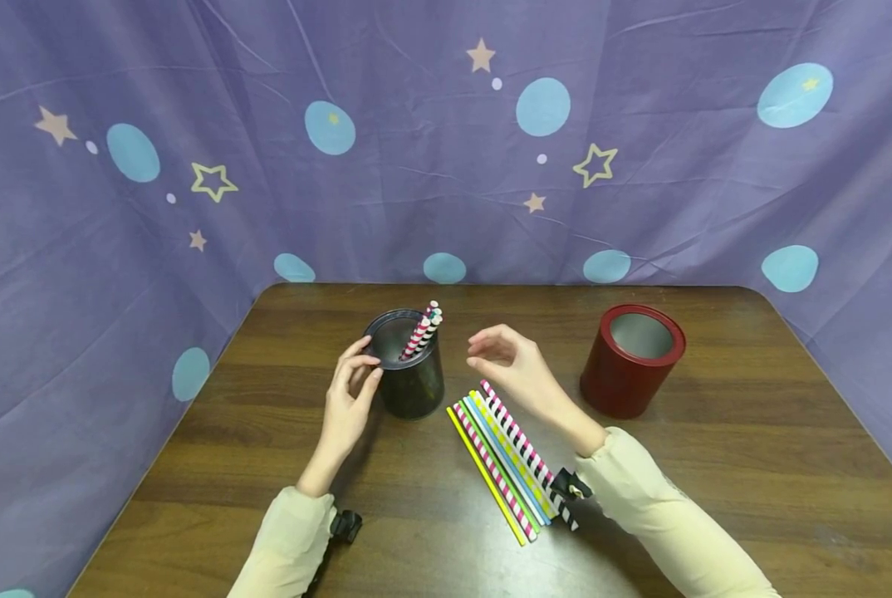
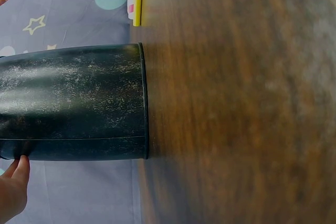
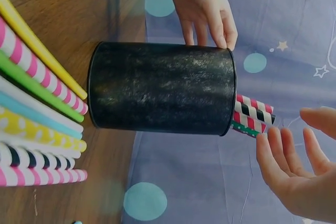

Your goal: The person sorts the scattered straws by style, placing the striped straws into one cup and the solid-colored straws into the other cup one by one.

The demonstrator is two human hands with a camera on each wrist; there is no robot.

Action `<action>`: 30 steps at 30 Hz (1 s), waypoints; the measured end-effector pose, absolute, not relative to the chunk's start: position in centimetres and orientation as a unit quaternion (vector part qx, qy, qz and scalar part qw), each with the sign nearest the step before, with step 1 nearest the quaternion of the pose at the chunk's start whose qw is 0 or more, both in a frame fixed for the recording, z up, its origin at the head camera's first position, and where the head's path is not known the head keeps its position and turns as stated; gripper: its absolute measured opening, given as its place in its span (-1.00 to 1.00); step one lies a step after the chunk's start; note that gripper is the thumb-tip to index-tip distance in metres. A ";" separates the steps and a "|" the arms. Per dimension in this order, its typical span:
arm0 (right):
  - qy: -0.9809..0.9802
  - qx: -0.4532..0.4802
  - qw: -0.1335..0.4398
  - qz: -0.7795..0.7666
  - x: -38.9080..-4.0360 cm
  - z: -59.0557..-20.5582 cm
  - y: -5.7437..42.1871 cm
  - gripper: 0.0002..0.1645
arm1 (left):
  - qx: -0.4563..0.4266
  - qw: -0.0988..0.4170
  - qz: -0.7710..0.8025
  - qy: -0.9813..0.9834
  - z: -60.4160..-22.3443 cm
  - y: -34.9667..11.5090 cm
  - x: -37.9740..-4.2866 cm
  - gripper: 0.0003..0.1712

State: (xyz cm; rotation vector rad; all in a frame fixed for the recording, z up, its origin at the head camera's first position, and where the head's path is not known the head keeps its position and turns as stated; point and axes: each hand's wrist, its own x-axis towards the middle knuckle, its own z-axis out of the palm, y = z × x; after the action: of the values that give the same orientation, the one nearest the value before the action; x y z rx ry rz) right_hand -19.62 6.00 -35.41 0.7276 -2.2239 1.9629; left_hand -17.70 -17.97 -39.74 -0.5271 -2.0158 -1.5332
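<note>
While the relaxed left hand [image 1: 347, 403] touches a black can [image 1: 413, 390], the right hand [image 1: 517, 368] hovers, loosely spread.

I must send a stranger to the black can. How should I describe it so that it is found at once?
On the brown table, look for the person's left hand. The black can stands upright right at that hand. Unlike the red can farther right, it has patterned straws poking out of its top.
</note>
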 end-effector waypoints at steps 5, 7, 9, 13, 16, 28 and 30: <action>-0.739 0.251 0.017 0.625 -19.5 -35.7 6.7 -0.74 | -0.193 0.272 -0.568 -0.752 -39.7 -18.0 -17.7 -0.84; -0.745 0.256 0.006 0.616 -19.5 -35.9 7.0 -0.74 | -0.193 0.271 -0.568 -0.753 -39.7 -18.0 -17.7 -0.84; -0.751 0.261 -0.004 0.606 -19.5 -36.1 7.3 -0.74 | -0.193 0.270 -0.568 -0.753 -39.6 -18.0 -17.7 -0.84; -0.767 0.268 -0.020 0.582 -19.5 -36.4 7.9 -0.75 | -0.191 0.269 -0.570 -0.753 -39.6 -18.0 -17.6 -0.84; -0.777 0.272 -0.034 0.566 -19.5 -36.6 8.3 -0.75 | -0.190 0.268 -0.571 -0.752 -39.7 -17.9 -17.7 -0.84; -0.792 0.298 -0.083 0.526 -19.4 -37.8 9.6 -0.73 | -0.185 0.267 -0.569 -0.755 -39.6 -17.8 -17.6 -0.84; -0.793 0.303 -0.088 0.521 -19.5 -38.1 9.8 -0.71 | -0.185 0.267 -0.568 -0.756 -39.5 -17.8 -17.6 -0.84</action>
State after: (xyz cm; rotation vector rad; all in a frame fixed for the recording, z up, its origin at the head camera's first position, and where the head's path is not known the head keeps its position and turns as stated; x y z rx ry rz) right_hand -19.52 9.80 -38.14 1.0080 -2.6423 1.7342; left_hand -17.58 -17.79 -39.52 -0.4992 -2.0399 -1.5342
